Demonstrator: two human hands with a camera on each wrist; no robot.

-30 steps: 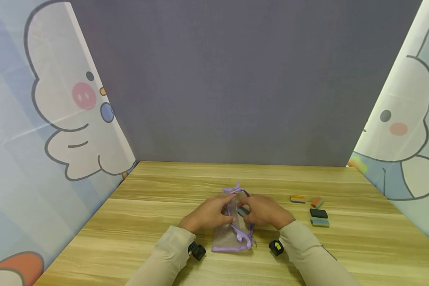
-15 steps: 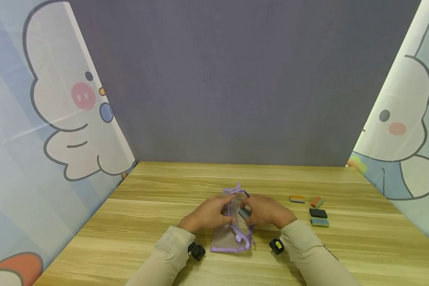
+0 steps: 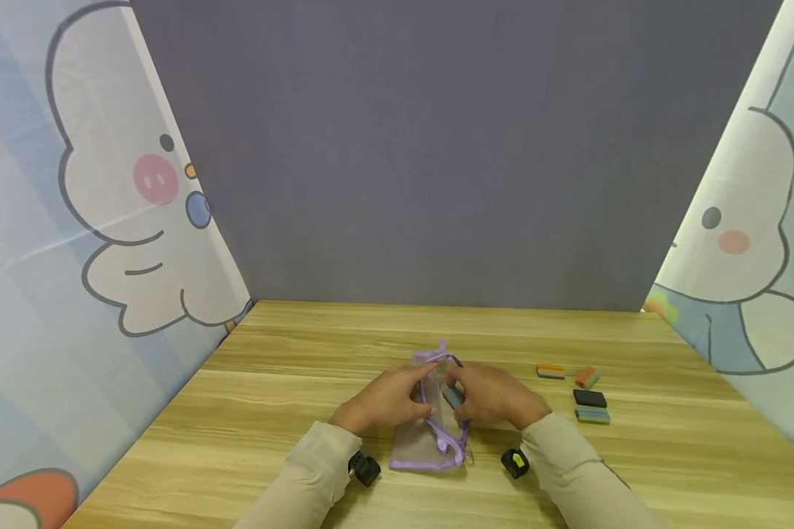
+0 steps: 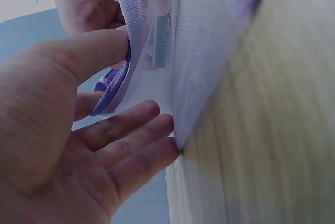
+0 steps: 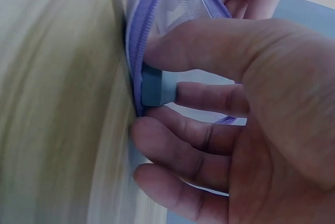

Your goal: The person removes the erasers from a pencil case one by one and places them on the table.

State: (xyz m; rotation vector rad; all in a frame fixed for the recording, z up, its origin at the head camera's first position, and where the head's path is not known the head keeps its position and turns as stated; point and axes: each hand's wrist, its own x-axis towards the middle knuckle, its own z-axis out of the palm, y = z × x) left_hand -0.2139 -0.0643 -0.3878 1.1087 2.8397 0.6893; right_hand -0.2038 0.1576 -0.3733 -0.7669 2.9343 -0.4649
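In the head view, a see-through mesh pouch point(image 3: 413, 447) with purple edging lies on the wooden table, its zipped mouth spread apart. My left hand point(image 3: 385, 400) pinches one side of the mouth; the left wrist view shows thumb and index finger on the purple zipper edge point(image 4: 132, 20), the other fingers stretched along the mesh. Inside the mouth my right hand point(image 3: 496, 397) grips a small blue-grey block point(image 3: 453, 397) between thumb and fingers. In the right wrist view this block point(image 5: 158, 85) sits right beside the zipper's far edge point(image 5: 138, 41).
To the right lie several small blocks: an orange-and-grey one point(image 3: 551, 372), a red-and-green one point(image 3: 587, 378), a black one point(image 3: 589, 398) and a blue-striped grey one point(image 3: 592, 416). A dark grey panel point(image 3: 437, 162) stands behind the table, with printed curtains at both sides.
The blue-grey block shows slightly more between my right fingers in the pouch mouth. My left hand stays on the zipper edge.
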